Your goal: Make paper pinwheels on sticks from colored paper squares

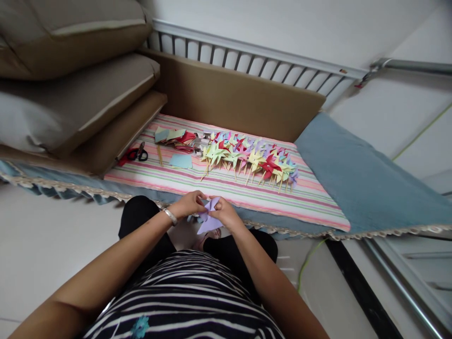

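Both hands meet over the lap, just short of the bed edge. Left hand (189, 205) and right hand (226, 214) are each pinched on the purple paper (208, 222), fingertips touching. Beyond, on the striped cloth (318, 197) — a row of paper pinwheels (250, 157), a stack of coloured sheets (174, 137), one blue sheet (181, 161), and scissors (136, 154) at the left end.

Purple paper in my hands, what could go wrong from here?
The purple paper is pinched between left hand and right hand above the lap; a slip could drop it on the floor, and a hard tug might tear it. The pinwheels lie crowded together, so a reaching arm could scatter them.
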`<action>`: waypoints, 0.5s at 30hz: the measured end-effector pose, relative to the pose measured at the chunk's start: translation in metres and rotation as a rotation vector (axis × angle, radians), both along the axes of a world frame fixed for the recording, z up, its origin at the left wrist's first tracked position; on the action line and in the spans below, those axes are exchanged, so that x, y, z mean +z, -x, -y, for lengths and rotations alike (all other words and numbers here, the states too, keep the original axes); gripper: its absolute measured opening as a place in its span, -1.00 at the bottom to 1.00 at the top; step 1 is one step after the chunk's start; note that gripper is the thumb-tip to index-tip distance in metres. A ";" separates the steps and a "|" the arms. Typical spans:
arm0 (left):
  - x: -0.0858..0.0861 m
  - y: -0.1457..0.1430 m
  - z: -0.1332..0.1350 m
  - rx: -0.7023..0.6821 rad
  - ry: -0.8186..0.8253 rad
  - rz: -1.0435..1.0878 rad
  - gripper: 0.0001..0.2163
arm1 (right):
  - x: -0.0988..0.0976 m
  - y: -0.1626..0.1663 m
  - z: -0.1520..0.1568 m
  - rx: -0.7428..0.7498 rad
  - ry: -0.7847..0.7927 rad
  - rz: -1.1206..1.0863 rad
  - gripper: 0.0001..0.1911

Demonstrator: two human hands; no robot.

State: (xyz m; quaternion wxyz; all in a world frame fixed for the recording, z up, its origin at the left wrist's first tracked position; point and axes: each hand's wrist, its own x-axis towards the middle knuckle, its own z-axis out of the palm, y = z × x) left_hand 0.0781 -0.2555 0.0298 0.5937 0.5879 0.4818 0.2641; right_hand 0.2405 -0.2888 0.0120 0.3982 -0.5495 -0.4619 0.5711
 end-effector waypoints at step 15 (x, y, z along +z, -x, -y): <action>-0.034 -0.011 0.025 0.323 0.320 0.435 -0.71 | 0.001 0.016 0.002 -0.217 0.038 -0.311 -0.43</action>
